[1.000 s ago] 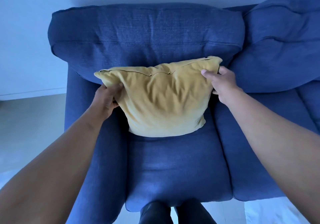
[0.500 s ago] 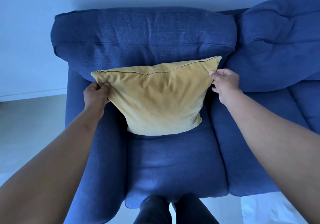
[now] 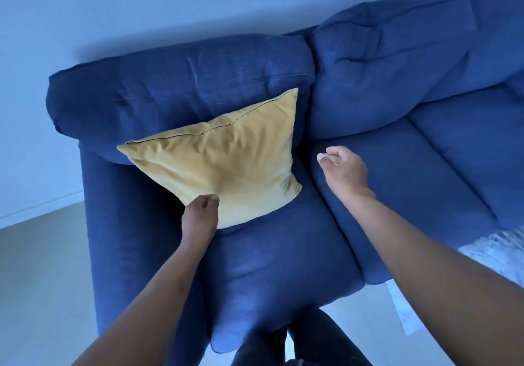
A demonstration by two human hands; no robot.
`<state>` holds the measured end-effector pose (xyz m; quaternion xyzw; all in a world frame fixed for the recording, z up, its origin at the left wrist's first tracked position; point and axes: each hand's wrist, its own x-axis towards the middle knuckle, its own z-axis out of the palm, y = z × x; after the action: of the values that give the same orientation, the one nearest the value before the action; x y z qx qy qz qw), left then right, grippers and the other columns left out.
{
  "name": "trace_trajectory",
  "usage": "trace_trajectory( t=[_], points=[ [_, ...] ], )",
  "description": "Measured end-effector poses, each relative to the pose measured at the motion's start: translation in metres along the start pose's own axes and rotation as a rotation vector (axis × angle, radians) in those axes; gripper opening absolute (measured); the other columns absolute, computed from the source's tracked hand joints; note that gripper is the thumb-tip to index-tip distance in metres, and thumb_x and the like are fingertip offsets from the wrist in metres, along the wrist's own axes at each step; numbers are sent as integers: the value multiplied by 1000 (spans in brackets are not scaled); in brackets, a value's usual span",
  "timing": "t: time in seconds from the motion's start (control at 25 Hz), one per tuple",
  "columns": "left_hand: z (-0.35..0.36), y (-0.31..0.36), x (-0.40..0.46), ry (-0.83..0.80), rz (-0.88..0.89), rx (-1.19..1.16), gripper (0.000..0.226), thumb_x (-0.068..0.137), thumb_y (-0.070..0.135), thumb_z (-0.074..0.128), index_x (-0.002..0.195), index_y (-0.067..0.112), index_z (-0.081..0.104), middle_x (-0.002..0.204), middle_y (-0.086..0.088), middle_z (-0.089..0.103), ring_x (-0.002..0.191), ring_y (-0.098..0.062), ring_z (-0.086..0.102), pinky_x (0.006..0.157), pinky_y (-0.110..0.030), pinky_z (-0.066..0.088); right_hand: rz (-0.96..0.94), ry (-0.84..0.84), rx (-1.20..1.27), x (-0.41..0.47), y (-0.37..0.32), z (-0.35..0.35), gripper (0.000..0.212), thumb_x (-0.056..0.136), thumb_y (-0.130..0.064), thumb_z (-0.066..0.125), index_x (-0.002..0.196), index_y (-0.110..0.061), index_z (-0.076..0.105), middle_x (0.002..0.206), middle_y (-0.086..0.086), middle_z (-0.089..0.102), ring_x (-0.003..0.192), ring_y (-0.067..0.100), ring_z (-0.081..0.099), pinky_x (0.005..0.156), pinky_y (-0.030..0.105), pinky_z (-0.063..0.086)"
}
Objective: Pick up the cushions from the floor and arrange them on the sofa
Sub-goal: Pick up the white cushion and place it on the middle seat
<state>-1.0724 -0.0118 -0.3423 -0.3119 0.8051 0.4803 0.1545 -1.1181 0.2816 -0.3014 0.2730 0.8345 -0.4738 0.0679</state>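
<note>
Blue sofa point(image 3: 283, 266) fills the room; the left hand point(image 3: 200, 218) presses curled fingers on the yellow cushion point(image 3: 224, 164) at its 7 o'clock corner, not clearly gripping, while the right hand point(image 3: 343, 171) hovers loosely curled, empty, at 3 o'clock. Propped against the backrest point(image 3: 181, 88), the cushion could slump forward once released

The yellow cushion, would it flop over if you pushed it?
Probably squashy: the yellow cushion shows soft creases. It likely stays put, leaning on the sofa backrest. It looks light, since the left hand touches only its lower edge.
</note>
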Motion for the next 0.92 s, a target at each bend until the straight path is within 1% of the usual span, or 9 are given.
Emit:
trace_trajectory(
  t=[0.08, 0.16, 0.28, 0.44, 0.6, 0.72, 0.8, 0.84, 0.92],
  points=[
    [35, 9, -22, -103, 123, 121, 39, 106, 37, 51, 136, 17, 67, 120, -1, 74, 104, -20, 63, 86, -30, 45, 9, 2, -52, -23, 31, -18, 45, 98, -38, 61, 137, -16, 61, 138, 1, 68, 130, 17, 60, 110, 40, 47],
    [68, 20, -44, -215, 214, 201, 46, 107, 40, 50, 145, 17, 61, 141, -1, 68, 114, -19, 60, 94, -29, 43, 44, 11, -129, -44, 66, -39, 52, 100, -40, 58, 146, -15, 55, 148, 3, 61, 140, 22, 52, 114, 40, 42],
    [112, 31, -73, -338, 325, 312, 53, 105, 46, 47, 151, 21, 55, 143, -5, 68, 124, -30, 65, 101, -38, 52, 114, 31, -191, -74, 112, -74, 61, 103, -43, 54, 155, -14, 44, 156, 6, 52, 144, 28, 46, 116, 41, 37],
    [169, 39, -126, -469, 442, 455, 57, 108, 44, 47, 159, 19, 45, 160, 3, 51, 147, -21, 48, 114, -31, 36, 207, 105, -177, -113, 179, -133, 67, 103, -42, 54, 159, -8, 36, 165, 9, 39, 154, 26, 32, 122, 40, 29],
    [240, 36, -193, -546, 549, 620, 57, 108, 43, 47, 159, 17, 45, 164, 2, 47, 150, -21, 45, 120, -36, 33, 280, 230, -154, -157, 267, -200, 55, 102, -36, 58, 145, -3, 49, 152, 15, 52, 144, 32, 43, 112, 41, 36],
    [298, 19, -255, -613, 616, 696, 57, 108, 38, 51, 159, 14, 44, 158, 0, 53, 143, -22, 50, 110, -29, 35, 368, 225, -162, -196, 336, -248, 69, 104, -44, 52, 159, -7, 33, 168, 13, 32, 157, 29, 24, 123, 45, 25],
    [340, 5, -300, -676, 657, 762, 60, 107, 35, 53, 160, 11, 41, 163, -6, 48, 149, -24, 45, 118, -32, 33, 418, 250, -173, -227, 382, -282, 73, 104, -48, 50, 161, -8, 27, 171, 13, 24, 160, 28, 16, 125, 47, 22],
    [360, -2, -323, -713, 679, 800, 61, 107, 34, 54, 162, 10, 38, 167, -8, 42, 154, -24, 38, 124, -35, 28, 441, 268, -181, -244, 403, -298, 74, 104, -48, 50, 162, -9, 27, 172, 13, 23, 160, 28, 15, 124, 47, 22],
    [393, -11, -358, -769, 704, 864, 64, 108, 33, 53, 164, 9, 33, 172, -9, 32, 160, -24, 28, 128, -37, 21, 481, 293, -187, -271, 433, -325, 74, 104, -48, 49, 162, -9, 25, 172, 14, 21, 160, 28, 15, 122, 48, 23]
  ],
)
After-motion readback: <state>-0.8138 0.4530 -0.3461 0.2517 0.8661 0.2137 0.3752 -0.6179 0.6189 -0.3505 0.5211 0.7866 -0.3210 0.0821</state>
